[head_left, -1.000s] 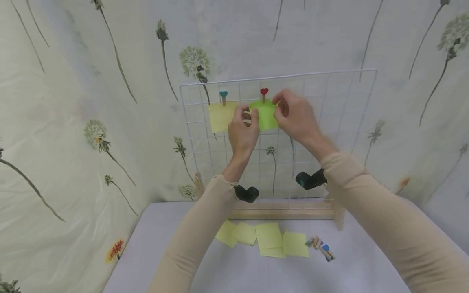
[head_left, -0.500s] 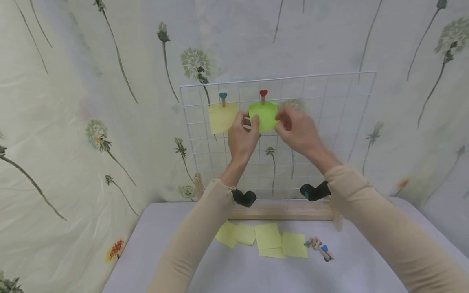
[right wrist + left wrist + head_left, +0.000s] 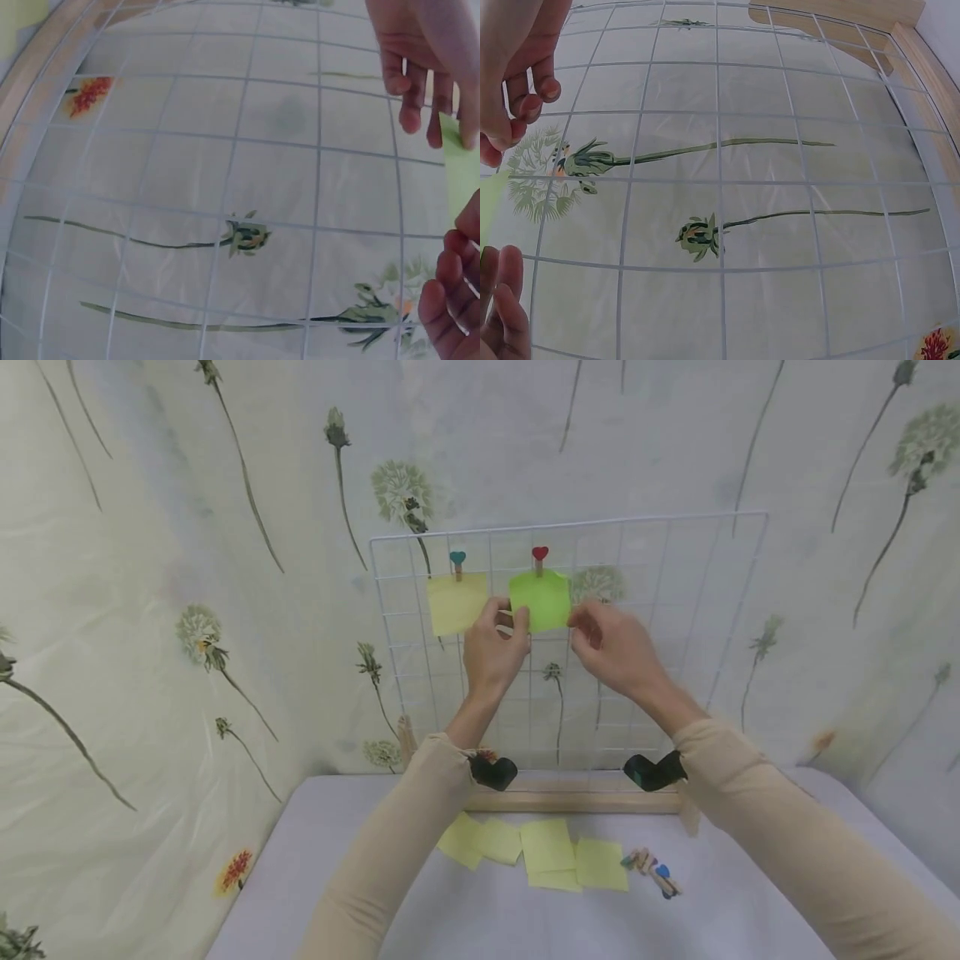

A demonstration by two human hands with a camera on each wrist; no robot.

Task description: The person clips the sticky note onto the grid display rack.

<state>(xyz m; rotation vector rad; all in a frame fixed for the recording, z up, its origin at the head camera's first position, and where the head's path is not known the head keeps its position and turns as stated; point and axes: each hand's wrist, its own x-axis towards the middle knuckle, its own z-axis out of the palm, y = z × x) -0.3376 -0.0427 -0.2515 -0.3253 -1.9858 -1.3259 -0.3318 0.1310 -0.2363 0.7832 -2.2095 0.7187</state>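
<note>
A lime-green sticky note [image 3: 550,600] hangs on the white wire grid [image 3: 622,660] under a small clothespin with a red heart [image 3: 540,554]. My left hand [image 3: 495,647] pinches its left edge, thumb in front and fingers behind. At the lower right edge, my right hand [image 3: 618,647] holds the note between curled fingers and thumb. Left of it hangs a pale yellow sticky note [image 3: 456,603] under a clothespin with a teal heart [image 3: 458,557]. In the right wrist view, only a strip of the green note [image 3: 457,165] shows between both hands.
The grid stands upright on a wooden base [image 3: 577,802]. Before it on the table [image 3: 337,827] lie several yellow sticky notes [image 3: 547,843] and, to their right, a small pile of clothespins [image 3: 652,868]. A floral curtain [image 3: 285,485] hangs behind.
My right hand has slid down the green note's right edge, from near its upper corner to its lower part. My left hand keeps its grip on the left edge.
</note>
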